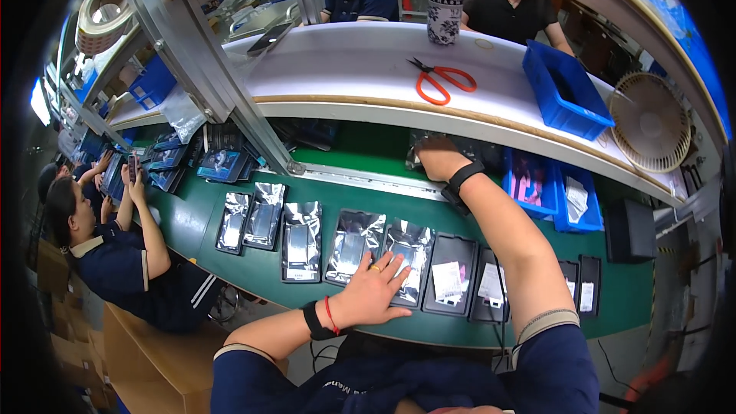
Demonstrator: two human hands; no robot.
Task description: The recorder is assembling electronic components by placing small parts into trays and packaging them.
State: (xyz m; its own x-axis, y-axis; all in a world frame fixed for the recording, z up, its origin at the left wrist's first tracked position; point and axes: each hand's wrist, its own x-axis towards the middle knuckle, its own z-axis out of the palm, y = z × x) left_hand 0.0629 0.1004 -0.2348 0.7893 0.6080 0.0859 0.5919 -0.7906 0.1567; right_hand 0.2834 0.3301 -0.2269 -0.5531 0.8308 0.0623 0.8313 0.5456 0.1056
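The person's left hand [376, 287] lay flat and open, fingers spread, pressing down on a silvery foil pouch [410, 257] that sat on the green conveyor belt [192, 218] directly in front of them; it gripped nothing, only rested on the bag's lower edge. The right hand [435, 155] reached far forward under the white shelf [345, 61], its fingers hidden in the shadow among dark items there, so whether it was closed on anything could not be told. More foil pouches [303, 241] lay in a row to the left along the belt, and dark flat trays [451, 274] with white labels lay just to the right of the pressed pouch. The pouch looked light, thin and crinkly, with a flat stiff item showing inside; its glossy film would likely slide easily on the belt and crease if pinched hard, so the sealed margin or the short edges seemed the safest place to grasp. Red-handled scissors [441, 80] and a blue bin [563, 92] sat on the shelf above.
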